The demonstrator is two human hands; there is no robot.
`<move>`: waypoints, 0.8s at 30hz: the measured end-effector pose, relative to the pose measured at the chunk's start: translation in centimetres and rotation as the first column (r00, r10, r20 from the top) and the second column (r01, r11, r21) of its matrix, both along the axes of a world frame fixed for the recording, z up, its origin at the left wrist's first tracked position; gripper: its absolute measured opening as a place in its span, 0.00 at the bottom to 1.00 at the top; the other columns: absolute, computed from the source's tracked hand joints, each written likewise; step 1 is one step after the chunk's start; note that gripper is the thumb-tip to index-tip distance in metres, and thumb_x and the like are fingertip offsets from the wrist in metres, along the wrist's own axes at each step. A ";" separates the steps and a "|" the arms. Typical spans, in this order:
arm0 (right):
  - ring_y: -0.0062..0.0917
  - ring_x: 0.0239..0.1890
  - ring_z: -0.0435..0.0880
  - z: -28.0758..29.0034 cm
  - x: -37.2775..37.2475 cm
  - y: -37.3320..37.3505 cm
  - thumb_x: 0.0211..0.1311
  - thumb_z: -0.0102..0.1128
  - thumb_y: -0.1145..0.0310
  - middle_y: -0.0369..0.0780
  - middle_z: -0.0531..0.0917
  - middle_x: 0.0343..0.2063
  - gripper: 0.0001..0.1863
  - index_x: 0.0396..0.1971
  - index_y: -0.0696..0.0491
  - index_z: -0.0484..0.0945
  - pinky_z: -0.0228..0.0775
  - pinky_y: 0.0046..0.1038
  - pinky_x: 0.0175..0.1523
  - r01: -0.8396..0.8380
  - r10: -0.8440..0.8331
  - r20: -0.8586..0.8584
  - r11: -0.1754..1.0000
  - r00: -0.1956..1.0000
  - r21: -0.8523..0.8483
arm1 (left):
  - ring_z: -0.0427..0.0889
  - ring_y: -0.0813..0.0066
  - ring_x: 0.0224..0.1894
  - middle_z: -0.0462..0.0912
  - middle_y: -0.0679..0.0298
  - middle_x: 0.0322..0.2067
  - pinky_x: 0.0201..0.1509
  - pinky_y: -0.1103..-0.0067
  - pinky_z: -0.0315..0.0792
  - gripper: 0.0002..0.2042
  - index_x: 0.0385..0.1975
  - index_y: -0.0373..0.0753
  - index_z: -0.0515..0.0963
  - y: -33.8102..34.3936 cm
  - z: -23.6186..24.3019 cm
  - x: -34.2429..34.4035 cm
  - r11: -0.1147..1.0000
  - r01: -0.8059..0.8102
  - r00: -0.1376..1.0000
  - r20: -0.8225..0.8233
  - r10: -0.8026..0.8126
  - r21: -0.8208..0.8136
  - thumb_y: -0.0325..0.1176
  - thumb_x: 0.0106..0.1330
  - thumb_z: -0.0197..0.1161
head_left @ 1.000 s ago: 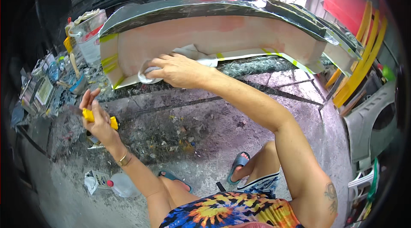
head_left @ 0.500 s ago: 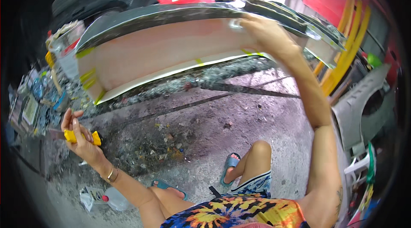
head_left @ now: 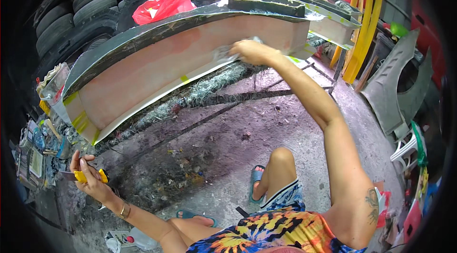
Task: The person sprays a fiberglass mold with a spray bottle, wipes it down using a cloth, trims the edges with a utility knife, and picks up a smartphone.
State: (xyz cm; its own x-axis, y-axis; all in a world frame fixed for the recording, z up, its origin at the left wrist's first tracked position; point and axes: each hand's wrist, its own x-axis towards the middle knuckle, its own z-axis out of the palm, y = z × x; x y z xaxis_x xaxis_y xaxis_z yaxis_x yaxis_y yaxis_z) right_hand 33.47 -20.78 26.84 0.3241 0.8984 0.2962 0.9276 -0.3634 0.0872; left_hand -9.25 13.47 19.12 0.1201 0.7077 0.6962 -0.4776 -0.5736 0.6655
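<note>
My right hand [head_left: 250, 52] is closed on a pale, crumpled cloth [head_left: 223, 54] against the lower right part of a long, curved mould [head_left: 143, 65]. The mould has a pinkish inner face, a dark top flange, a white lower edge and strips of yellow-green tape. My left hand [head_left: 93, 184] is at the lower left, away from the mould, with its fingers round a yellow-handled tool [head_left: 81, 176] that has a flat metal blade, perhaps a scraper.
Stacked tyres [head_left: 85, 1] and a red plastic bag [head_left: 162, 3] lie behind the mould. Cluttered containers [head_left: 40, 143] stand left. A dark metal frame [head_left: 223, 96] supports the mould over the stained floor. Yellow strips [head_left: 362, 39], grey panels [head_left: 390, 82] and a white chair [head_left: 402, 153] are on the right.
My right hand with the cloth has swept from the mould's left part toward its right, rising then lowering. The view has turned, tilting the mould. My left hand sits lower in the picture, still holding its tool.
</note>
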 end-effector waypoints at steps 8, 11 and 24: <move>0.42 0.42 0.85 9.6 -8.6 -13.4 0.54 0.52 0.75 0.53 0.84 0.36 0.12 0.35 0.62 0.82 0.77 0.38 0.47 0.739 -0.682 0.301 0.659 0.666 -0.140 | 0.55 0.97 0.14 0.80 0.64 0.31 0.16 0.92 0.49 0.12 0.52 0.32 0.74 0.3 -0.4 -0.6 0.998 0.052 0.999 -0.015 -0.052 0.028 0.28 0.73 0.51; 0.38 0.44 0.84 9.4 -9.1 -11.6 0.56 0.54 0.75 0.45 0.83 0.40 0.13 0.41 0.56 0.81 0.77 0.36 0.50 0.514 -0.474 0.395 0.858 0.787 0.005 | 0.54 0.96 0.14 0.80 0.63 0.29 0.16 0.92 0.49 0.11 0.50 0.32 0.74 -0.6 0.0 0.2 0.999 0.030 0.998 -0.063 -0.028 0.024 0.27 0.73 0.51; 0.40 0.42 0.85 2.9 -6.6 -17.9 0.61 0.50 0.70 0.50 0.84 0.39 0.13 0.38 0.57 0.82 0.78 0.39 0.48 0.596 -0.580 0.142 0.770 0.802 -0.225 | 0.74 0.83 0.31 0.77 0.65 0.30 0.35 0.86 0.65 0.11 0.51 0.33 0.74 -5.2 -0.3 1.7 0.962 0.177 0.947 -0.304 -0.108 0.210 0.28 0.72 0.51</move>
State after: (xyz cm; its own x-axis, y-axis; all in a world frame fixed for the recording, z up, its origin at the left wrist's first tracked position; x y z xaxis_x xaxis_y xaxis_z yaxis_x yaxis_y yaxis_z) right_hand 26.87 -38.69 29.78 0.8021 0.5831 0.1291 0.5295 -0.7943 0.2977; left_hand -7.56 8.26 18.81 0.4267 0.4918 0.7590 -0.3746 -0.6678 0.6432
